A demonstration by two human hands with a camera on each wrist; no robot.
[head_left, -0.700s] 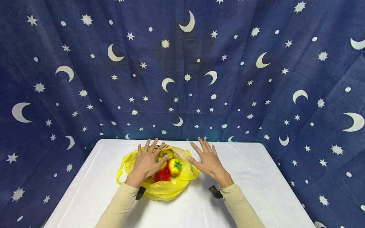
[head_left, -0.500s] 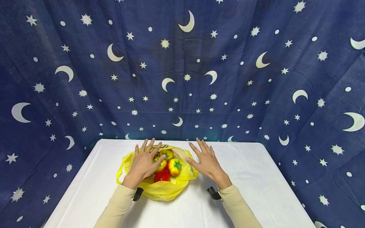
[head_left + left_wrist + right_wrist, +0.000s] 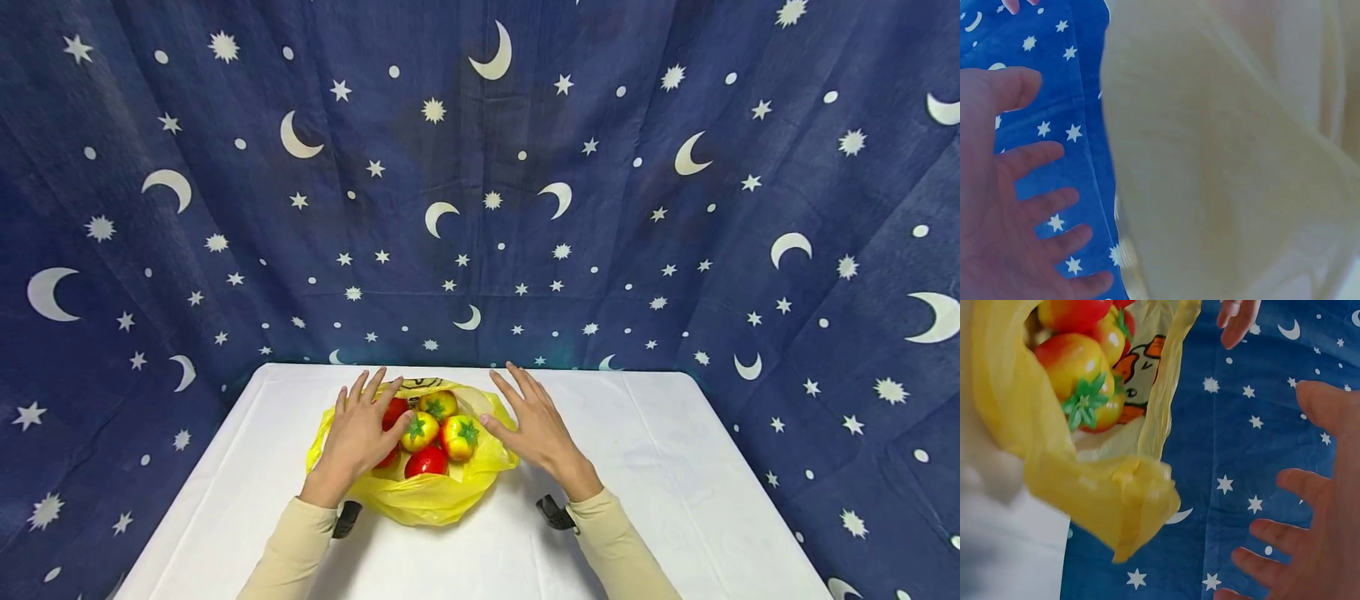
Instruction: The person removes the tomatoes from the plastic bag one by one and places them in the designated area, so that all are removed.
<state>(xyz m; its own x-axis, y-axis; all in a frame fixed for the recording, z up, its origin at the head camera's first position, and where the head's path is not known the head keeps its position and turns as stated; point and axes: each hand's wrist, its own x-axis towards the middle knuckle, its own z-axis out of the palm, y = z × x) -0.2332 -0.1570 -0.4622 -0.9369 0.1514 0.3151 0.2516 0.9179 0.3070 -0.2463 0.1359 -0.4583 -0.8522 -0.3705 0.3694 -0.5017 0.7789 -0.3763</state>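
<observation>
A yellow plastic bag (image 3: pixel 427 504) lies on the table with its mouth spread wide. Inside sit several tomato-like fruits: a red one (image 3: pixel 426 462) at the front and a yellow-red one (image 3: pixel 458 437) with a green star-shaped top to its right. My left hand (image 3: pixel 356 437), fingers spread and holding nothing, overlaps the bag's left side and partly covers some red fruits. At the bag's right edge is my right hand (image 3: pixel 536 429), fingers apart and grasping nothing. Pale film of the bag (image 3: pixel 1210 156) fills much of the left wrist view.
A white cloth covers the table (image 3: pixel 660 500). Behind and to both sides hangs a dark blue curtain (image 3: pixel 487 275) with moons and stars. Black devices (image 3: pixel 346 519) are strapped at both wrists. Dark printing (image 3: pixel 1141 375) shows on the bag's inner face.
My left hand has drifted left and slightly toward the front edge, uncovering more fruits. The right hand has shifted a little left. Bag and fruits stay about where they were.
</observation>
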